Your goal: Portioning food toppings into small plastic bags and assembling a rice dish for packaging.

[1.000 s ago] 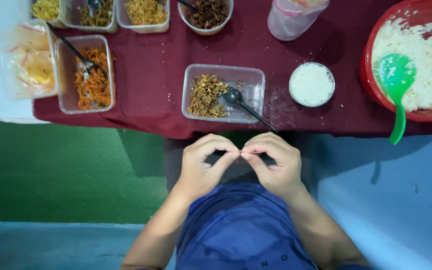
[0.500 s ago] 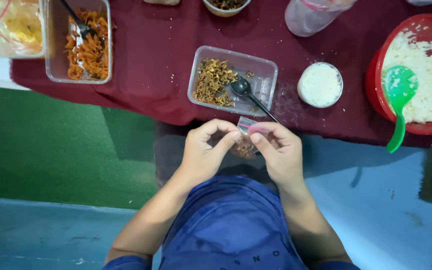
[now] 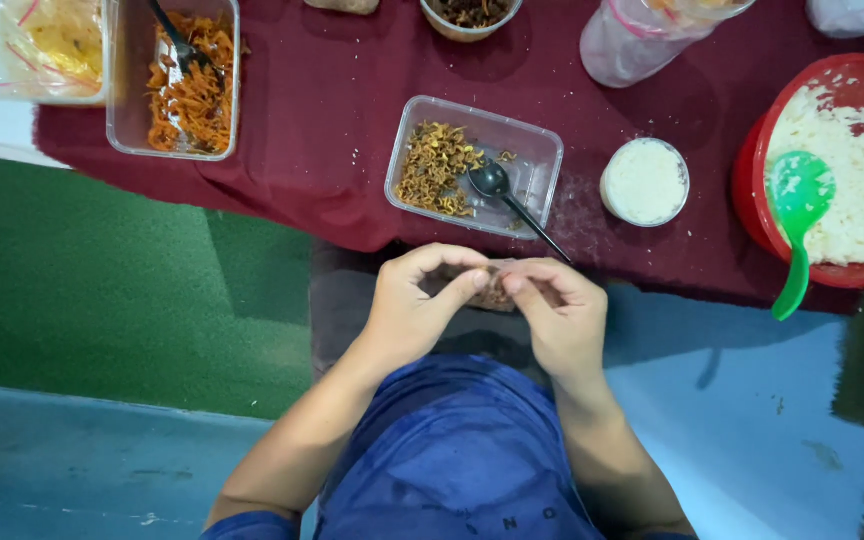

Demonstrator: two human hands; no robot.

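Head view: small packet (image 3: 493, 290) pinched between left hand (image 3: 414, 305) and right hand (image 3: 560, 315); tub (image 3: 542, 155) with spoon (image 3: 497, 185) just beyond, cup (image 3: 644, 181) right.

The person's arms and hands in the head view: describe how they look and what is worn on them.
Both forearms are bare, with no watch, bracelet or glove showing on the left hand or the right hand. Short blue sleeves show at the bottom edge, matching the blue shirt. No rings can be made out on the fingers.

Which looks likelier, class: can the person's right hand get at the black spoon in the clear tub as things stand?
Probably not yet: the right hand and left hand pinch a small packet. Otherwise the black spoon lies close, uncovered.
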